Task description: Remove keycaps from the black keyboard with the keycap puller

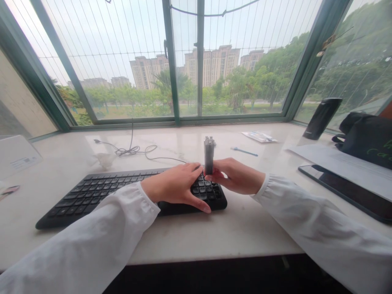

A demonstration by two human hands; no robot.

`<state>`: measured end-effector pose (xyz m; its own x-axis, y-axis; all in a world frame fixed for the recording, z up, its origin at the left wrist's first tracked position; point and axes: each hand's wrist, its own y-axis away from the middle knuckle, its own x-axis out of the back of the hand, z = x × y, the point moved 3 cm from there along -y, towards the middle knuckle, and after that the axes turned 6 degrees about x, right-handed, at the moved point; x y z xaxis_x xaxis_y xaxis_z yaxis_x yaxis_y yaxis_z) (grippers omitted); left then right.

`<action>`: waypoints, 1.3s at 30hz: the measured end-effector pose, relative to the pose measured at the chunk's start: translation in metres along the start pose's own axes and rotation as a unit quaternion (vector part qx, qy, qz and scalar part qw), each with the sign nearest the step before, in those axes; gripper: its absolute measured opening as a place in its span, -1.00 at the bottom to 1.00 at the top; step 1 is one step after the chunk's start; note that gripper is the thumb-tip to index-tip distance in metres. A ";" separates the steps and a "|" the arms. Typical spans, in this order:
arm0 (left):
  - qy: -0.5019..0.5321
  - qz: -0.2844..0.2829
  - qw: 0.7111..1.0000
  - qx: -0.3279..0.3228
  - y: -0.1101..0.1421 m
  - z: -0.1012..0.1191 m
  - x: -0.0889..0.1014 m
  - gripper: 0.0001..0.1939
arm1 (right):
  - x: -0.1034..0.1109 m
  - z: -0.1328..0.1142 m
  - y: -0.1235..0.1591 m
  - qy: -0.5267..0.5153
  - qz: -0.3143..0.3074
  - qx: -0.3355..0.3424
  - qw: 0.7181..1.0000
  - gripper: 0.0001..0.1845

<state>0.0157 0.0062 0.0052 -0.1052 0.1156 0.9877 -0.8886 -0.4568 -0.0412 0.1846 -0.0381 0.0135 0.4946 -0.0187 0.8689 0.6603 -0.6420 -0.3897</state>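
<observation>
A black keyboard (101, 192) lies on the pale marble sill (214, 228) in front of me. My left hand (174, 187) rests flat on its right end, fingers stretched over the number keys, thumb along the front edge. My right hand (235, 176) pinches a small grey upright tool (209, 154), a slim block with a toothed top, standing over the keyboard's right corner. Both arms wear white sleeves.
A thin cable (134, 150) coils behind the keyboard. A dark tablet (349, 191) and white sheets (337, 157) lie at right, with a black cylinder (321, 118) and black bag (367, 136) by the window. A pen (244, 151) and packet (259, 136) lie further back. A clear stand (16, 157) sits left.
</observation>
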 end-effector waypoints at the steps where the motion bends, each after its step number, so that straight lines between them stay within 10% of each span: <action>1: 0.001 0.000 1.000 -0.001 0.000 0.000 0.000 0.03 | 0.000 0.000 0.000 -0.002 0.005 0.002 1.000 -0.82; 39: -0.020 0.004 1.000 0.012 0.000 -0.002 -0.002 0.01 | -0.004 0.006 0.002 -0.094 0.048 -0.094 0.990 -0.72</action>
<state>0.0148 0.0074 0.0033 -0.0933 0.0767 0.9927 -0.8771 -0.4781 -0.0455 0.1877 -0.0347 0.0076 0.6585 0.0456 0.7512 0.4969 -0.7760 -0.3885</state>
